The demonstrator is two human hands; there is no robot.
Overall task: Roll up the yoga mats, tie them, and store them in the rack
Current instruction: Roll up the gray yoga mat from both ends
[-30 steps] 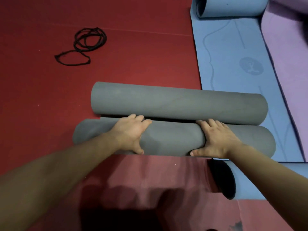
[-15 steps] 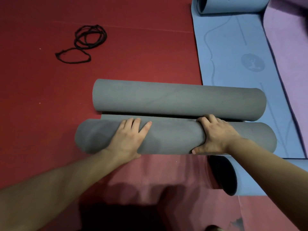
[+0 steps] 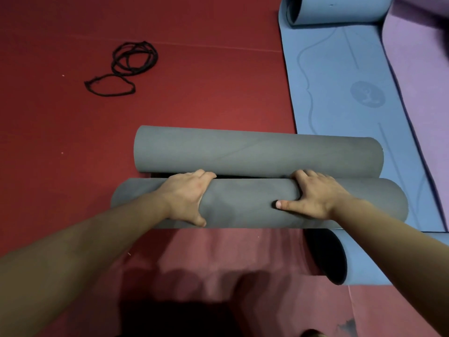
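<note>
Grey foam mat roll (image 3: 243, 203) on red floor (image 3: 218, 93), left hand (image 3: 187, 198) and right hand (image 3: 313, 195) apart, both clamped over it, second grey roll (image 3: 257, 152) touching just beyond it; nothing tied, black cord coil (image 3: 126, 66) loose well beyond-left, blue mat (image 3: 340, 93) beyond-right mostly flat, no rack visible.

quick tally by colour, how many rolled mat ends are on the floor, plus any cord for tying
grey foam mat rolls: 2
blue foam mat rolls: 2
black cord bundle: 1
total: 5
</note>
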